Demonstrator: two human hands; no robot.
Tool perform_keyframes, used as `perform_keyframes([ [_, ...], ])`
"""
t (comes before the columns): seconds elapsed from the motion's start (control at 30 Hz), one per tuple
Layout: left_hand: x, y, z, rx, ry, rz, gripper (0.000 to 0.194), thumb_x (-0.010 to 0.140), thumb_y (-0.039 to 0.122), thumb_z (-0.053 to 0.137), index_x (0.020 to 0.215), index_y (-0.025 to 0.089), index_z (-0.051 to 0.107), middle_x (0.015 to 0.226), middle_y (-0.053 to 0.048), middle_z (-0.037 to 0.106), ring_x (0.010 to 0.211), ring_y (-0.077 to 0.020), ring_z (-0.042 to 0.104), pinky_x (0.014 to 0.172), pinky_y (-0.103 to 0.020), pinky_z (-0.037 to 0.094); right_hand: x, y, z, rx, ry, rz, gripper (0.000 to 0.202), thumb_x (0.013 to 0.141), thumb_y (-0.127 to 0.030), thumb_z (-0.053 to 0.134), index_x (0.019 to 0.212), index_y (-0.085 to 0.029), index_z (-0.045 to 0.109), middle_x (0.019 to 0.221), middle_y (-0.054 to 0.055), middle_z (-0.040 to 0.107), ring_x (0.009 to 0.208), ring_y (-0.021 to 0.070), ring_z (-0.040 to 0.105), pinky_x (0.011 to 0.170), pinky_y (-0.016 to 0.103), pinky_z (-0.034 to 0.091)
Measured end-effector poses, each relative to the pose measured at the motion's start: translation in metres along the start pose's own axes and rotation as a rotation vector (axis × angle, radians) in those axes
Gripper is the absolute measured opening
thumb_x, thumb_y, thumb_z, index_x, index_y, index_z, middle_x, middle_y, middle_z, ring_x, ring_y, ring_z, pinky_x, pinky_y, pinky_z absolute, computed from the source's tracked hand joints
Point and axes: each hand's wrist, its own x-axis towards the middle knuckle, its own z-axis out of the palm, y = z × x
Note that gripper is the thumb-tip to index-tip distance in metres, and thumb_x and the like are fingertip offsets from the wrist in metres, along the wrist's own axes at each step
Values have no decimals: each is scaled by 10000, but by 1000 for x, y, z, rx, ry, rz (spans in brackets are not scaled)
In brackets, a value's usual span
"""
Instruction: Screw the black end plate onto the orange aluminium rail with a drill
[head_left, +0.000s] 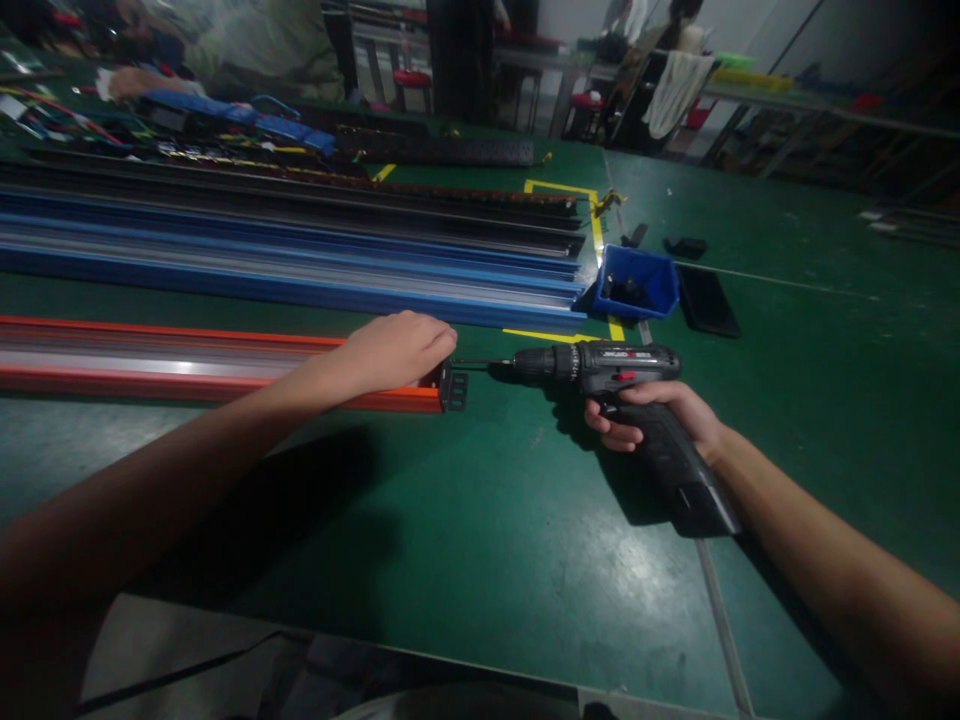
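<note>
My left hand (397, 348) presses down on the right end of a long orange rail (172, 365) that lies on the green floor. A black end bracket (454, 386) sits on that rail end. My right hand (660, 412) grips the handle of a black cordless drill (600, 366). The drill lies level and points left, its bit (472, 364) reaching the bracket at the rail's end.
A stack of long blue and black rails (300, 255) lies beyond the orange one. A blue bin (637, 283) with small parts stands at their right end, by yellow floor tape (596, 235). A dark flat pad (706, 300) lies right of it. Benches and stools stand far back.
</note>
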Motion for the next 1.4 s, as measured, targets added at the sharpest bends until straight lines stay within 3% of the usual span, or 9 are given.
perform_keyframes([
  [1.4, 0, -3, 2, 15, 33, 67, 498, 1018, 384, 224, 957, 215, 688, 1060, -99, 755, 936, -263, 696, 749, -361, 476, 0, 0, -1, -23, 4, -3, 257, 869, -222, 654, 1056, -51, 698, 900, 118, 681, 592, 115, 528, 610, 269, 536],
])
